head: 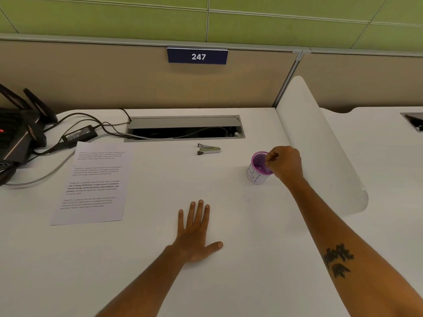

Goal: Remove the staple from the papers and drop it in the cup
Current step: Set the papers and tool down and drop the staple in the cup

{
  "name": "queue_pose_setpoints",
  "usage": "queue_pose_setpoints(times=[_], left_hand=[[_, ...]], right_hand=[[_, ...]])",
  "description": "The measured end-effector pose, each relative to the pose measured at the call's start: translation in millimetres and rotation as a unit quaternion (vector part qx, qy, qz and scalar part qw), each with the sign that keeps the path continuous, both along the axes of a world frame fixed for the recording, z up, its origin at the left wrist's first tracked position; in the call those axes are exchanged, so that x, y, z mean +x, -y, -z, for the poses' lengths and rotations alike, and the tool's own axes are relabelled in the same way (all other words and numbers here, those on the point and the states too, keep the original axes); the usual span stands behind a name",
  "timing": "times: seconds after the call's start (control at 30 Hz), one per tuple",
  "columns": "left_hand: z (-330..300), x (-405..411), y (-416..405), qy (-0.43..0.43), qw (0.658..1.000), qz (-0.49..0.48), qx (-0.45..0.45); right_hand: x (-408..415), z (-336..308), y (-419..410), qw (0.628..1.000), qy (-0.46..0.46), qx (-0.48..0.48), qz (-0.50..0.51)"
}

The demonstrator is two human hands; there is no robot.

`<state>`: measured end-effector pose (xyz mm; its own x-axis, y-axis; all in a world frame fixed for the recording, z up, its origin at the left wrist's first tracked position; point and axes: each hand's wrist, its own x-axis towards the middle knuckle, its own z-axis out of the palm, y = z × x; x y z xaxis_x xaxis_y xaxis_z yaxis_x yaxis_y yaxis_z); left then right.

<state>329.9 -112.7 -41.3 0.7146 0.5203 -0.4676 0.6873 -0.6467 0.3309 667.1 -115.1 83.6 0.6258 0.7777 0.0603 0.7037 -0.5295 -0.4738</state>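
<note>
The printed papers (93, 184) lie flat on the white desk at the left. A purple mesh cup (258, 168) with a white label stands at the right. My right hand (285, 163) hovers over the cup's right rim, thumb and fingertips pinched on a thin pale sliver that looks like the staple (272, 159). A tiny speck shows on the cup's bottom. My left hand (195, 232) rests palm down on the desk, fingers spread, holding nothing. The metal staple remover (208, 149) lies behind, between the papers and the cup.
An open cable tray (184, 129) is set into the back of the desk (229, 225). A black power adapter (79, 135), cables and a black router (16, 131) crowd the far left. A white curved divider (320, 145) rises just right of the cup.
</note>
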Motion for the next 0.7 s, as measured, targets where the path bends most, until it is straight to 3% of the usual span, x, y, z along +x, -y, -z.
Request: queue_pose_setpoints(times=[0.33,0.7], left_hand=[[-0.1,-0.3,-0.1,0.002,1.0,0.0,0.0],[-2.4,-0.2,0.1,0.001,1.0,0.001,-0.003]], right_hand=[[2.0,7.0,2.1,1.0,0.005,0.013,-0.02],[-12.6,7.2,28.1,0.984,-0.049,0.155,0.077]])
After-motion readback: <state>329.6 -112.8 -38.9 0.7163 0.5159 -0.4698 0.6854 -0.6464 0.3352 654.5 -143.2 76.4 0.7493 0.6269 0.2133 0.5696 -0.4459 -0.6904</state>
